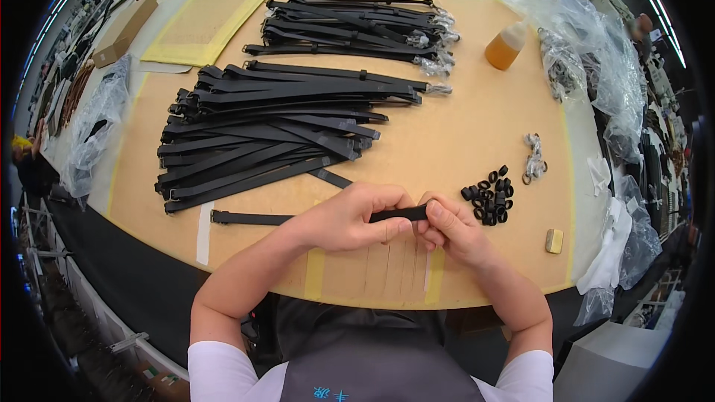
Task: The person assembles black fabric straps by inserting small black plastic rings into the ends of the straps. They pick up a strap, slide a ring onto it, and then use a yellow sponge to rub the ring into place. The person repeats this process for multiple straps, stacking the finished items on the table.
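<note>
A black strap [253,219] with a small buckle at its left end runs across the near part of the table, in front of my body. My left hand [356,217] is closed round it, thumb below and fingers above. Toward the strap's right end, my right hand [456,232] pinches it between thumb and fingers. The tip is hidden in that hand, and I cannot tell whether a loop is on it. Just right of my right hand lies a pile of small black strap loops [488,201].
Beyond my hands lie a large heap of black buckled straps [261,134] and a farther bundle [350,33] with plastic-wrapped ends. A bottle of amber liquid [505,46], metal rings [534,160] and a small yellowish block [554,241] are on the right. Clear plastic bags [97,130] lie along the left.
</note>
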{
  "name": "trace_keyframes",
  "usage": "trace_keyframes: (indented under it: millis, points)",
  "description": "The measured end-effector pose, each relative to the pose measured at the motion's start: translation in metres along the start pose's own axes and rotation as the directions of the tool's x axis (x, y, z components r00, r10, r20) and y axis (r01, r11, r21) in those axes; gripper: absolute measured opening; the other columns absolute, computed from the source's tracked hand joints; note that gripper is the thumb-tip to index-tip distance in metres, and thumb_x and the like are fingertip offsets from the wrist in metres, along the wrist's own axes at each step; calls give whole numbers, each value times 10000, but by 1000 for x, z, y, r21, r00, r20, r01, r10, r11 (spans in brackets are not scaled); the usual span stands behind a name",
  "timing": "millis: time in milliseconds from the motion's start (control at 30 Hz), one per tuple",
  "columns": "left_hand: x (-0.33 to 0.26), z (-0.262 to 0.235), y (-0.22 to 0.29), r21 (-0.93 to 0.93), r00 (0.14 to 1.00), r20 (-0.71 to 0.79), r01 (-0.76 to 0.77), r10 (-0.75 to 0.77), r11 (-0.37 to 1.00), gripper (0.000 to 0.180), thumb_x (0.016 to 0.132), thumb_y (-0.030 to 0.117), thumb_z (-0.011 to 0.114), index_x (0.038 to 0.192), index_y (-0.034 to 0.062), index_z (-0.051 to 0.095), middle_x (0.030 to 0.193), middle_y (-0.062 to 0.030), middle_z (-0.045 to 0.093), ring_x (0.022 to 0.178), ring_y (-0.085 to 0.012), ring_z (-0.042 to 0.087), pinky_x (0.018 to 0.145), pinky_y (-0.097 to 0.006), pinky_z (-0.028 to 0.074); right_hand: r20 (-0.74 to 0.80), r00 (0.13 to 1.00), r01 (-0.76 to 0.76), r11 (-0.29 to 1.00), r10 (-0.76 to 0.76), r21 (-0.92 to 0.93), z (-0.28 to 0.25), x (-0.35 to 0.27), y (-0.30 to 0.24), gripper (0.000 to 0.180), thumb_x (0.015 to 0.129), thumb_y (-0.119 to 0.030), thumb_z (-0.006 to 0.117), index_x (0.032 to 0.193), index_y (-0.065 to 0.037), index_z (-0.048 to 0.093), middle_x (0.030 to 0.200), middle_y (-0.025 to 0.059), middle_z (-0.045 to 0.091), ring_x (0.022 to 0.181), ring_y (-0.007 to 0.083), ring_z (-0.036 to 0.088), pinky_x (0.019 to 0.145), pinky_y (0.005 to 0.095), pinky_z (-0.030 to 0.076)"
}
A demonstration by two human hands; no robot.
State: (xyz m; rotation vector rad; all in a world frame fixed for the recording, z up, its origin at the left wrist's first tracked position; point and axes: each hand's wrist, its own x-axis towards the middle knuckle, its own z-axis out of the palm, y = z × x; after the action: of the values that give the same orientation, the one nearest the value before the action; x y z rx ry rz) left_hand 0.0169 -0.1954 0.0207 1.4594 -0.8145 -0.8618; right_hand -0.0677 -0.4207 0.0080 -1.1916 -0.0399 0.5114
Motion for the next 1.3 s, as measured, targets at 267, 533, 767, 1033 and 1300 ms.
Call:
trace_keyframes:
  millis: [267, 533, 767, 1033, 1300]
  points:
    - [-9, -11, 7, -38, 991, -137, 1, -6, 999, 192, 850, 31, 727, 1000, -15, 616, 847, -33, 652, 770, -67, 584, 688, -240, 470, -20, 999, 33, 999, -33, -6, -6, 1, -3, 410, 1081, -361, 454, 905, -24, 611, 668, 0, 508, 596, 86, 463, 593, 250, 413]
    - [-8, -9, 0, -3, 994, -98, -51, 50, 999, 195, 830, 6, 745, 978, -16, 620, 898, -39, 659, 770, -59, 585, 678, -221, 478, -112, 994, -18, 996, 7, -91, 1, 1, -9, 263, 1008, -237, 583, 884, -21, 667, 746, -29, 601, 663, 43, 508, 588, 236, 375]
    - [-7, -6, 1, 105, 999, -16, -30, 32, 994, 175, 806, 33, 737, 938, -8, 631, 768, -29, 658, 709, -49, 582, 616, -228, 433, -26, 998, -66, 935, 61, -347, 9, -2, -4, 279, 935, -171, 629, 717, -16, 551, 623, -56, 418, 611, 41, 370, 531, 267, 300]
    - [-14, -8, 7, 311, 999, 32, -19, 9, 950, 353, 812, 134, 782, 1099, 2, 624, 832, -51, 659, 712, -154, 610, 637, -293, 482, 22, 1000, 3, 886, 7, -463, 16, -3, -5, 356, 944, -153, 633, 646, -2, 510, 562, -28, 413, 553, 36, 367, 482, 288, 290]
    - [-84, -72, 85, 717, 948, -308, 289, -83, 635, 379, 814, 173, 786, 1139, 63, 624, 902, -155, 686, 855, -312, 693, 733, -376, 540, 44, 972, 179, 603, -231, -777, -8, 5, -77, 225, 947, -182, 705, 805, -8, 685, 594, 34, 563, 559, 75, 483, 526, 279, 399]
